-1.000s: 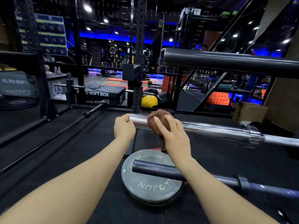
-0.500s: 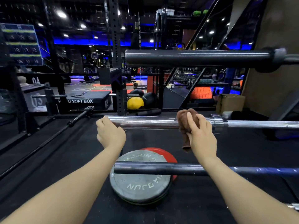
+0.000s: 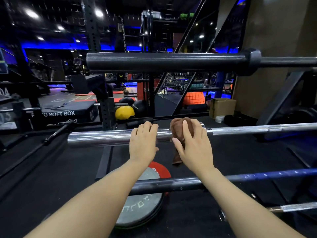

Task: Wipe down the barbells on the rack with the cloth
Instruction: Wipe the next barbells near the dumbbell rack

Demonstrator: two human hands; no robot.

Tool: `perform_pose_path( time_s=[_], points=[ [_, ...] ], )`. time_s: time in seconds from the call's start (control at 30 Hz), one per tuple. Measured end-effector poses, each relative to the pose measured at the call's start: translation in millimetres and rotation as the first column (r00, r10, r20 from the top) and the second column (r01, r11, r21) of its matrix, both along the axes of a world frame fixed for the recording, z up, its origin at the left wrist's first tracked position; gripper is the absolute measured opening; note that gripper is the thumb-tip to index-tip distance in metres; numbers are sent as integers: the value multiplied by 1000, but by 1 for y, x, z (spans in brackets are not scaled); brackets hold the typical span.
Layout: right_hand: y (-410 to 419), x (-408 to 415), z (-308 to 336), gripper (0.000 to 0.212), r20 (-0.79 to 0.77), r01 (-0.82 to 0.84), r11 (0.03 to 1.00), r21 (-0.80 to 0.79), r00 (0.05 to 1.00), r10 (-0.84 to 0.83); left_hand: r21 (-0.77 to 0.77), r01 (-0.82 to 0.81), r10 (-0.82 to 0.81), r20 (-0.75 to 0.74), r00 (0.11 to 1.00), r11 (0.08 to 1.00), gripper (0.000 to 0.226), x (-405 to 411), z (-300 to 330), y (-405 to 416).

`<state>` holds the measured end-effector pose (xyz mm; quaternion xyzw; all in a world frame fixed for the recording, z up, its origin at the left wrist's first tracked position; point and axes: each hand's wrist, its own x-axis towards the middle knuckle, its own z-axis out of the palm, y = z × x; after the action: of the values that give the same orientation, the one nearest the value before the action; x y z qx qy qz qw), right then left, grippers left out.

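Both hands had closed together on the chrome bar [image 3: 103, 137]: left hand [image 3: 143, 143] curled over it, right hand [image 3: 192, 143] wrapping the cloth [image 3: 177, 130] round. Best kept snug while sliding.

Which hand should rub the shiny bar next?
The right hand. It already holds the brown cloth against the chrome barbell; the left hand only steadies the bar.

Under my arms the black rubber gym floor [image 3: 231, 152] carries a grey weight plate [image 3: 137, 212] lying flat on a red plate [image 3: 160, 169], with a cardboard box [image 3: 223, 107] and a yellow medicine ball [image 3: 124, 112] further back.
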<state>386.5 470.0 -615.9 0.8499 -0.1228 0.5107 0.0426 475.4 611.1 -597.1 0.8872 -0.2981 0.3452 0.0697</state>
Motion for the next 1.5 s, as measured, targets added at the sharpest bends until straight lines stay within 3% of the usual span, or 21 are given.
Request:
perform_pose_path(
  time_s=[0.17,0.3,0.4,0.5,0.7,0.87,0.97,1.13,1.2,1.27,1.37,1.43,1.5],
  points=[
    [-1,6,2,52,-22,7,1000,-5,1000,-7,182,-4,-14,99,995,983,54,12,16,-1],
    [-3,10,14,52,-25,-7,998,61,1000,8,329,50,-32,-62,998,943,44,18,43,0],
    [-4,11,24,48,-23,-33,994,104,999,35,364,157,-46,-296,954,918,58,30,65,0],
    [-2,13,25,40,-34,-54,978,202,997,63,325,219,-58,-441,896,920,66,36,71,2],
    [16,27,13,36,154,-105,954,280,986,64,210,238,-126,-437,890,948,52,35,60,5],
    [47,42,21,45,-22,-173,957,234,983,184,171,152,-72,-401,913,974,31,29,58,7],
    [23,29,25,51,-129,-112,982,150,983,132,110,198,-137,-411,901,974,45,32,51,9],
    [11,12,22,39,-61,76,944,322,996,-59,45,250,-215,-381,899,967,45,31,40,12],
    [30,25,23,38,-47,46,940,337,998,-32,20,278,-253,-355,900,960,45,31,38,16],
    [52,36,26,40,-80,-36,966,256,995,58,-16,284,-274,-312,910,959,46,32,37,27],
    [58,38,37,44,-206,-99,962,254,966,154,-195,245,-298,-326,897,950,40,36,37,58],
    [46,31,38,43,-228,-59,962,265,966,122,-285,186,-270,-293,917,940,33,37,37,82],
    [31,23,34,43,-148,15,947,321,988,35,-315,103,-183,-239,954,944,30,37,34,105]
  ],
)
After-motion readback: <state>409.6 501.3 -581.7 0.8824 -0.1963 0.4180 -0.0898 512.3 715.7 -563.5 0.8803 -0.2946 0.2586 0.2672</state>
